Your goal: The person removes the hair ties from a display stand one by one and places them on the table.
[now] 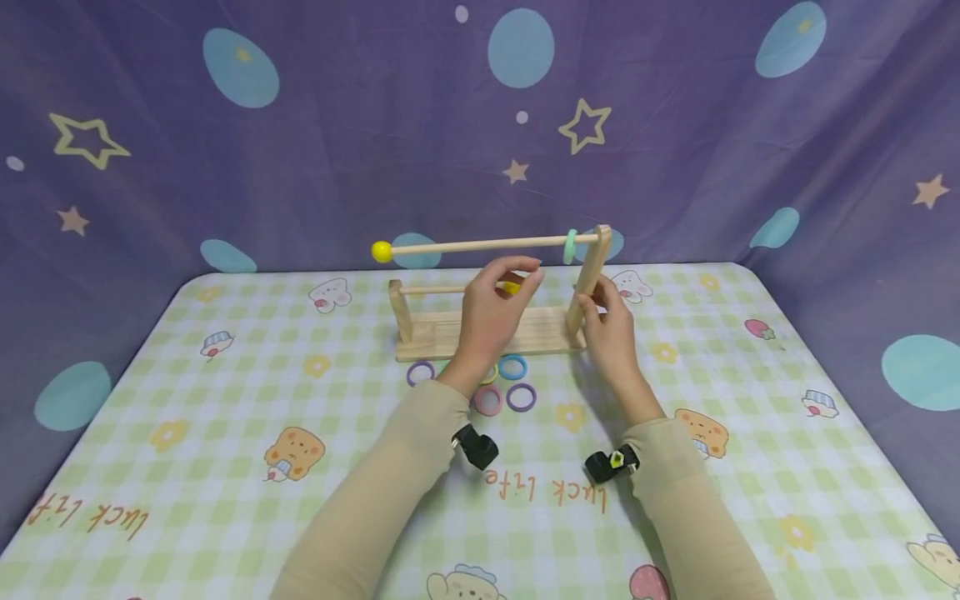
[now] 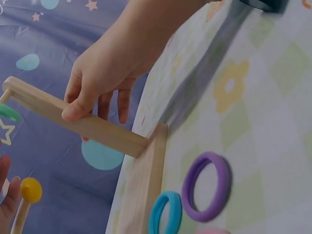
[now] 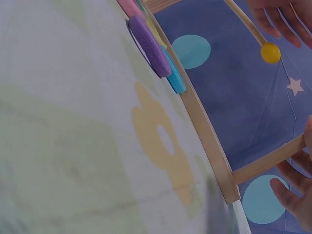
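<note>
A wooden rack stands at the table's far side, its base [image 1: 547,329] carrying a tall post [image 1: 590,275] at right and a short post [image 1: 400,312] at left. From the tall post a long rod [image 1: 480,245] runs left to a yellow ball [image 1: 382,252]. A mint-green ring [image 1: 570,247] hangs on that rod near the post. My right hand [image 1: 611,333] grips the tall post between thumb and fingers, also seen with the right hand [image 2: 107,68] in the left wrist view. My left hand [image 1: 491,317] hovers before the lower rod [image 1: 435,290], fingers loosely bent, nothing between them.
Several rings lie on the checked tablecloth in front of the base, among them a purple ring [image 1: 521,397], a blue ring [image 1: 513,367] and a pink ring [image 1: 487,401]. My left forearm partly covers the group. A purple patterned curtain [image 1: 465,150] hangs behind the table.
</note>
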The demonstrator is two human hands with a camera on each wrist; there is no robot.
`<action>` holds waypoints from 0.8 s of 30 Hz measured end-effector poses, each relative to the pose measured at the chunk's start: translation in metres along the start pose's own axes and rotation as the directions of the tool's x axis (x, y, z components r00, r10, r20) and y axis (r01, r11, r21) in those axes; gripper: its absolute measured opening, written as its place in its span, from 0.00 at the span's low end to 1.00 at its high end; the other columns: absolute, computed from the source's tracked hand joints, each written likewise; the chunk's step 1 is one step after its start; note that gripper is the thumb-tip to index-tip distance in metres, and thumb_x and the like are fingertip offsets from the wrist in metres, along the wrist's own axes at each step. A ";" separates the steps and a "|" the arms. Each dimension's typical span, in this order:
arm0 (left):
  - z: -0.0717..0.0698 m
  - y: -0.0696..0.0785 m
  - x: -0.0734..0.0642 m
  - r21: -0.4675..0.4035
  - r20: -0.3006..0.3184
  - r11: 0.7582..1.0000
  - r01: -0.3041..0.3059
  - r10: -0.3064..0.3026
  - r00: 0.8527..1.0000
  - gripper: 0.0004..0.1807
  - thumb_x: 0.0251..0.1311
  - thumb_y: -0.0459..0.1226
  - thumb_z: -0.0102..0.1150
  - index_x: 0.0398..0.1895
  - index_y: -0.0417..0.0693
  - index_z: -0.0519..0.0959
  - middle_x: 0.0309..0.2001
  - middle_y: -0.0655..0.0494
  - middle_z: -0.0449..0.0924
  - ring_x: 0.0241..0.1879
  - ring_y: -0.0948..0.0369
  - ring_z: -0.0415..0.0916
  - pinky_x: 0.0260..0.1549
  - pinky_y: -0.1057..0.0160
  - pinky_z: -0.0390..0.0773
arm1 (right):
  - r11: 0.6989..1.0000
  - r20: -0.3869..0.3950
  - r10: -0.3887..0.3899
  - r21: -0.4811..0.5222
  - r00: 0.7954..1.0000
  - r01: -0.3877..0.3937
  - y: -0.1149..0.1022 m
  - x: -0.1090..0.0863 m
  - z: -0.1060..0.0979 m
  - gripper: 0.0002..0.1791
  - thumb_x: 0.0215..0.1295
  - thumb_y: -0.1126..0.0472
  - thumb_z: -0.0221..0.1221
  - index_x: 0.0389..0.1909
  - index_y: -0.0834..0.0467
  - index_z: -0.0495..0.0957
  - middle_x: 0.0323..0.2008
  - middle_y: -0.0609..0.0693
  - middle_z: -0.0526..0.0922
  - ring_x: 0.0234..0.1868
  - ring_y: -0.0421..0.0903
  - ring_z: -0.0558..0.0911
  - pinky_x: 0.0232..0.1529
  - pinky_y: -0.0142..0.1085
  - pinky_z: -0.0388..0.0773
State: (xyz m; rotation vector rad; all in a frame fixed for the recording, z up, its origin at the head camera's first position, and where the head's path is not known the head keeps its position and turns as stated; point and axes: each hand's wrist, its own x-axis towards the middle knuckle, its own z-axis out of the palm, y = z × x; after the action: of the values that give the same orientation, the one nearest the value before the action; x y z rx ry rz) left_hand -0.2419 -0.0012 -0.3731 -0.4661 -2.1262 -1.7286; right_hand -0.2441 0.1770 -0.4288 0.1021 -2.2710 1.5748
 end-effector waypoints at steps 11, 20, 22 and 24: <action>0.011 0.008 0.010 0.037 0.024 0.999 -0.005 0.004 1.000 0.11 0.64 0.42 0.65 0.46 0.49 0.85 0.45 0.61 0.85 0.42 0.64 0.79 0.36 0.64 0.76 | 1.000 0.008 0.007 -0.020 1.000 -0.006 -0.001 -0.001 -0.001 0.23 0.75 0.62 0.53 0.67 0.62 0.68 0.56 0.62 0.78 0.57 0.55 0.77 0.51 0.46 0.76; 0.017 0.008 0.013 0.039 0.016 0.999 0.001 -0.002 1.000 0.10 0.63 0.42 0.66 0.45 0.50 0.86 0.44 0.62 0.86 0.41 0.62 0.80 0.32 0.66 0.78 | 1.000 0.009 0.004 -0.024 1.000 -0.004 0.001 -0.002 0.000 0.23 0.75 0.61 0.52 0.68 0.61 0.67 0.57 0.62 0.78 0.58 0.55 0.77 0.52 0.46 0.76; 0.018 0.009 0.013 0.040 0.014 0.999 -0.007 0.007 1.000 0.10 0.63 0.41 0.67 0.45 0.50 0.86 0.43 0.62 0.86 0.41 0.60 0.80 0.31 0.66 0.78 | 1.000 0.015 0.004 -0.024 1.000 -0.004 0.001 -0.002 0.000 0.23 0.75 0.60 0.52 0.68 0.61 0.66 0.57 0.62 0.78 0.58 0.55 0.76 0.52 0.46 0.76; 0.020 0.010 0.014 0.043 0.016 0.999 -0.012 0.012 1.000 0.10 0.63 0.42 0.67 0.45 0.50 0.86 0.44 0.62 0.86 0.42 0.59 0.80 0.32 0.66 0.78 | 1.000 0.019 0.002 -0.019 1.000 -0.002 0.000 -0.002 -0.001 0.23 0.75 0.61 0.52 0.68 0.61 0.66 0.57 0.61 0.78 0.58 0.55 0.76 0.52 0.46 0.76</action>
State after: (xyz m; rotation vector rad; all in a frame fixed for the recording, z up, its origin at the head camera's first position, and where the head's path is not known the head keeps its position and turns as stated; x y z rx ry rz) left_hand -0.2509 0.0202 -0.3620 -0.4810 -2.1626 -1.6742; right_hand -0.2425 0.1775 -0.4292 0.1099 -2.3005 1.5590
